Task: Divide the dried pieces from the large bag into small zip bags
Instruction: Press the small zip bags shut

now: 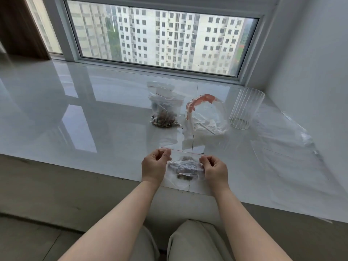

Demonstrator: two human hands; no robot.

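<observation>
1. The left hand (155, 164) and right hand (214, 169) each pinch one top corner of a small zip bag (185, 169), fingers curled onto its red-lined seal strip, holding it stretched between them just above the near edge of the sill.
2. Dark dried pieces (183, 166) sit bunched in the lower half of that bag, between the two hands.
3. Beyond the grip, farther along the glossy white sill (75, 113), a cluster of filled small bags (165, 110) stands upright.
4. Just right of that cluster slumps the large bag (206, 114) with an orange-printed rim; it looks nearly empty, though the clear plastic makes that hard to judge.
5. Farther right stands a ribbed clear glass (246, 108), with loose clear plastic sheeting (286, 140) spread beside it.
6. Behind everything, a wide window (160, 36) shows tall apartment blocks; a plain white wall (310, 53) closes the right side.
</observation>
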